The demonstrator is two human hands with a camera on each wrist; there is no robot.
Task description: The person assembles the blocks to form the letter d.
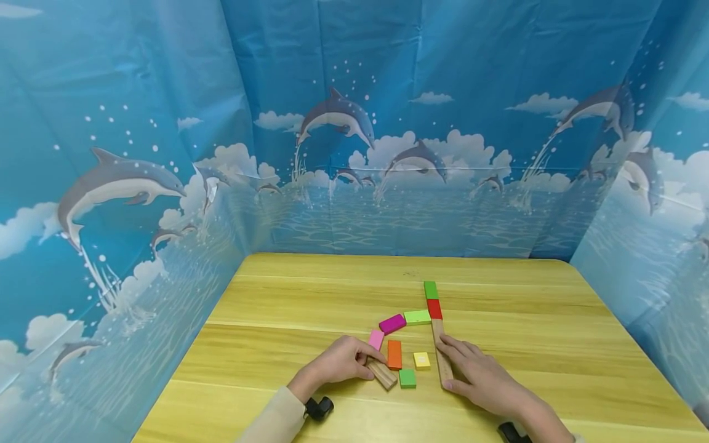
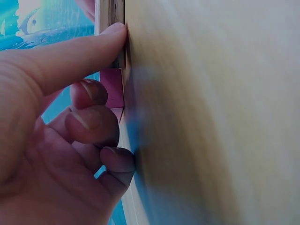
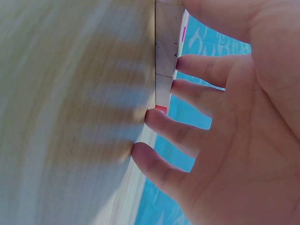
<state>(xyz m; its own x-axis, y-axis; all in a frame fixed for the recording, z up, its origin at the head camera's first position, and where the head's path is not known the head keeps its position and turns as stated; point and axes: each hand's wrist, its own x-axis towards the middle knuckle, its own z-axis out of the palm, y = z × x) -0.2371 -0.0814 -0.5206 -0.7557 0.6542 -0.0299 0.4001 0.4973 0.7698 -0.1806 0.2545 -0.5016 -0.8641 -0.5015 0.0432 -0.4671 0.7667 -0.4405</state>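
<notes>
Thumb and index finger of my left hand (image 1: 343, 362) pinch a plain wooden block (image 1: 383, 374) that lies slanted on the table; the left wrist view shows the thumb against its wooden side (image 2: 110, 13). A pink block (image 1: 376, 339) lies just beyond these fingers. My right hand (image 1: 484, 378) rests with extended fingers along the right side of a row of plain wooden blocks (image 1: 441, 351). That row continues away into a red block (image 1: 434, 309) and a green block (image 1: 430, 290). In the right wrist view, fingertips touch the wooden side (image 3: 168, 42) and the tabletop.
A lime block (image 1: 418, 317) and a magenta block (image 1: 392, 323) curve left from the row. Inside the curve lie an orange block (image 1: 394, 355), a yellow block (image 1: 421, 360) and a small green block (image 1: 407, 378). A dolphin-print curtain (image 1: 388, 215) surrounds the wooden table (image 1: 288, 301).
</notes>
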